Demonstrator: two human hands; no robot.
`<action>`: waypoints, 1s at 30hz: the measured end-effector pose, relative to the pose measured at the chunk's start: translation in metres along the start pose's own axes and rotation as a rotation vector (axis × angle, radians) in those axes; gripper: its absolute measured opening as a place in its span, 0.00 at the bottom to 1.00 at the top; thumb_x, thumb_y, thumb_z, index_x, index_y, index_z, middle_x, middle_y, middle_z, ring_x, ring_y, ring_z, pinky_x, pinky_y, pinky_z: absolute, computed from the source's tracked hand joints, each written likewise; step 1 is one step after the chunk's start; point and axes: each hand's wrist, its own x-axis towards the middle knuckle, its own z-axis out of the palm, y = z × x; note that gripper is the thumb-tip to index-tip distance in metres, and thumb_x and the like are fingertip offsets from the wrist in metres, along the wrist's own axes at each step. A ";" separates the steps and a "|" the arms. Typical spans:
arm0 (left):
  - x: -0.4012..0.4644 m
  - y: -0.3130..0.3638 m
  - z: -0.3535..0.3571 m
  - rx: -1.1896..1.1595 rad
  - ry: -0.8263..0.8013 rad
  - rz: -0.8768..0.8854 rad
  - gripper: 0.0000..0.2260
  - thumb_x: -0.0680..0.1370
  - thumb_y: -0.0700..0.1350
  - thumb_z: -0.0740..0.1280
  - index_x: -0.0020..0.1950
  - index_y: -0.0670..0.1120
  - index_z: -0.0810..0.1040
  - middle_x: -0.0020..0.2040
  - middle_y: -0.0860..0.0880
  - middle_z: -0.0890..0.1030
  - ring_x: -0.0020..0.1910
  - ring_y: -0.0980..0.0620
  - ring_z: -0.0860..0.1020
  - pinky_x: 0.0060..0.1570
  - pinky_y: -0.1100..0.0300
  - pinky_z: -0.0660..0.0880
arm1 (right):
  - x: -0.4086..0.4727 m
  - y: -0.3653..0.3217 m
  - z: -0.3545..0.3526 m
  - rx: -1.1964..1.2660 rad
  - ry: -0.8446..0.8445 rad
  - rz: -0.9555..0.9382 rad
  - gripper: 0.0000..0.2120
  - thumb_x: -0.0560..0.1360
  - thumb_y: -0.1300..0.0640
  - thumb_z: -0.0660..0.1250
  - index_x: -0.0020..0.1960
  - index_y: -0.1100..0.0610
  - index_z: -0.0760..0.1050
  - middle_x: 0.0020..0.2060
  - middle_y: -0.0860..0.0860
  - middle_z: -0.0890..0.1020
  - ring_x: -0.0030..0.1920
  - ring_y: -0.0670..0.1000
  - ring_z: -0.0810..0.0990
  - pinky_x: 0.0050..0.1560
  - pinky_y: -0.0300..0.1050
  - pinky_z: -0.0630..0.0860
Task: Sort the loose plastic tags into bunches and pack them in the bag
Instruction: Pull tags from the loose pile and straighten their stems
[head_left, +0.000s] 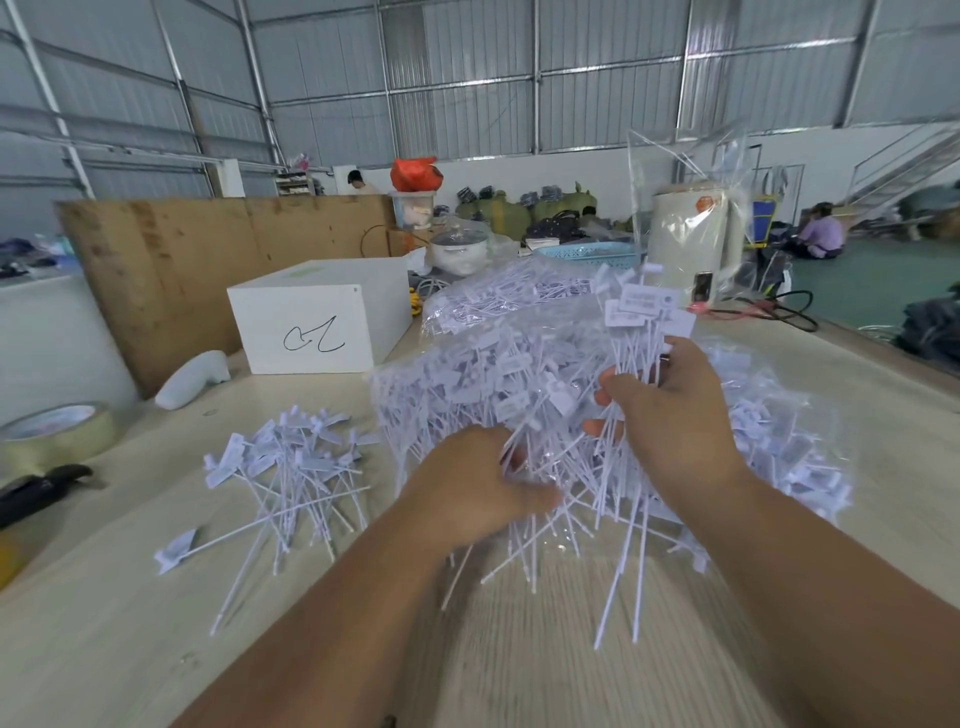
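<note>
Head view. Nearest the camera, two bare forearms reach forward over a pale wooden table (519, 649). Left hand (467, 486) sits low in the large heap of loose plastic tags (519, 405), fingers curled into the stems; whether it actually grips any cannot be told, as the fingertips are buried and blurred. Right hand (670, 410) is raised above the heap, fingers and thumb closed round a bunch of tags (641, 317), label heads up and stems hanging below the palm.

A smaller pile of tags (283, 467) lies apart on the table to the left. A clear bag (685, 208) stands upright behind the heap, a few tags visible inside. Filled clear packets (509, 296) lie beyond the heap. Also present: white box (317, 317), tape roll (57, 431), dark tool (41, 486).

Assessment: the step in hand appears to be gathering a bunch; much of the heap remains unsorted. To do it well, the left hand should feed stems singly or in small groups into the right, heads aligned at one end. Tangled stems are likely to drag neighbours along; lift slowly and shake free before adding. Keep the right grip firm near the heads so the bunch does not splay.
</note>
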 end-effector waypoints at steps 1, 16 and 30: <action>0.000 -0.001 0.000 -0.003 -0.010 -0.007 0.14 0.68 0.60 0.75 0.45 0.52 0.81 0.40 0.54 0.82 0.39 0.57 0.80 0.45 0.55 0.79 | 0.000 0.000 0.001 0.026 -0.009 0.006 0.10 0.73 0.69 0.66 0.50 0.58 0.73 0.41 0.58 0.80 0.31 0.48 0.81 0.31 0.55 0.82; -0.002 -0.012 -0.044 0.106 0.247 -0.044 0.14 0.78 0.51 0.67 0.35 0.47 0.74 0.31 0.51 0.75 0.32 0.53 0.75 0.35 0.59 0.69 | 0.003 -0.003 -0.007 -0.026 -0.058 0.005 0.12 0.74 0.66 0.68 0.48 0.51 0.72 0.47 0.56 0.78 0.40 0.55 0.81 0.27 0.43 0.78; 0.002 -0.029 -0.061 0.366 0.482 -0.256 0.10 0.81 0.50 0.61 0.42 0.49 0.67 0.43 0.45 0.70 0.42 0.43 0.71 0.41 0.54 0.66 | -0.005 -0.003 -0.004 -0.360 -0.264 -0.072 0.14 0.70 0.65 0.69 0.49 0.49 0.72 0.34 0.51 0.79 0.21 0.43 0.72 0.23 0.39 0.68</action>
